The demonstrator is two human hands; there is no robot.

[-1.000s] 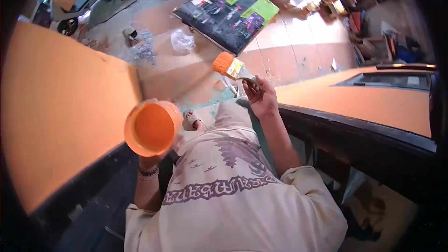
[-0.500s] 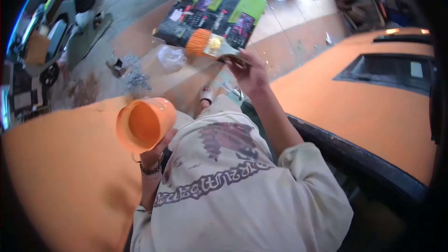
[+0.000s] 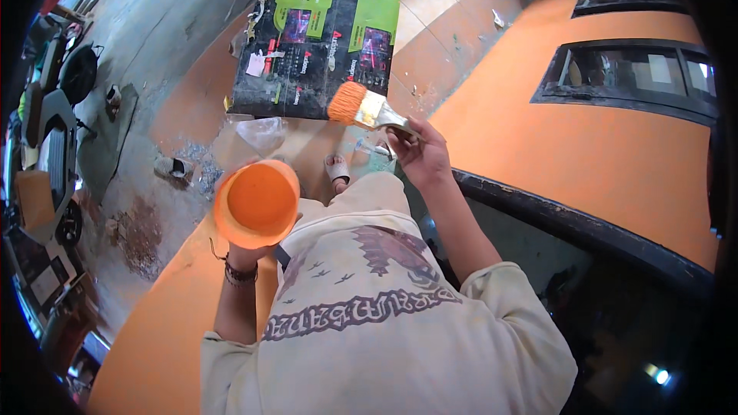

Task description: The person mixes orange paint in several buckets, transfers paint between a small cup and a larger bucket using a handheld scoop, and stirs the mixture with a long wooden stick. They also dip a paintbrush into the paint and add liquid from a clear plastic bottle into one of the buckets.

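In my left hand (image 3: 247,256) is an orange paint cup (image 3: 228,219), gripped from below, its round mouth turned up toward me and orange inside. A beaded bracelet circles that wrist. My right hand (image 3: 424,155) has its fingers closed around the handle of a wide paintbrush (image 3: 384,113). The brush points left, its bristles (image 3: 347,102) coated in orange. Cup and brush are well apart, the brush farther out and to the right. Beneath the bristles, on the floor, lies a large black and green cardboard box (image 3: 307,61).
An orange wall (image 3: 615,177) with dark-framed windows (image 3: 634,77) rises at right, edged by a black beam (image 3: 569,223). Another orange surface (image 3: 173,315) lies at lower left. A clear plastic bag (image 3: 261,134), a slipper (image 3: 174,170) and debris dot the floor. Clutter lines the far left.
My view has shifted, bringing the orange wall higher and showing less of the left orange surface. The cup's mouth now faces me more directly. Both hands keep their holds.
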